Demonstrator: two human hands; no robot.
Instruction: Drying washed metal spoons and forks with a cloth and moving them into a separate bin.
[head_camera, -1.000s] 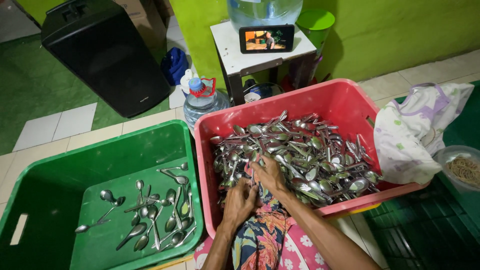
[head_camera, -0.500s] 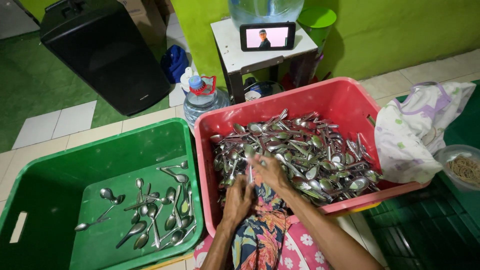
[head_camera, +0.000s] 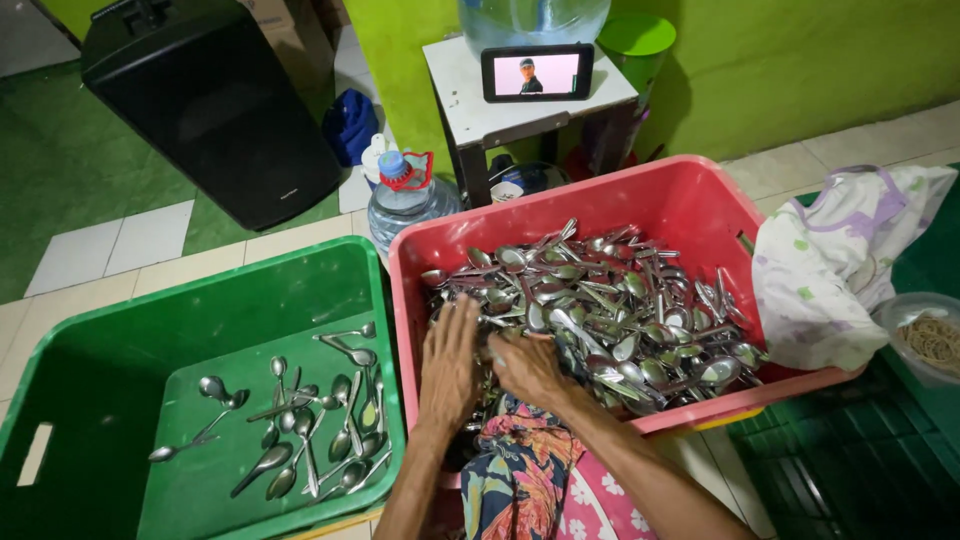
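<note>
Gathering spoons (head_camera: 600, 310) in the red crate (head_camera: 690, 205) at frame centre, both hands, left hand (head_camera: 452, 360) and right hand (head_camera: 527, 368), lie flat and seemingly gripping nothing; closing on a bunch to lift comes next.

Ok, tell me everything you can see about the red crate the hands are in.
The red crate is a rectangular plastic tub with smooth walls and a thick rolled rim. It sits level on the tiled floor, its left wall close against the green crate. A dense heap of metal spoons fills it. The left hand and right hand rest palm down on the spoons at its near-left corner. A pale patterned cloth lies against its right rim, and floral fabric covers its near edge.
</note>
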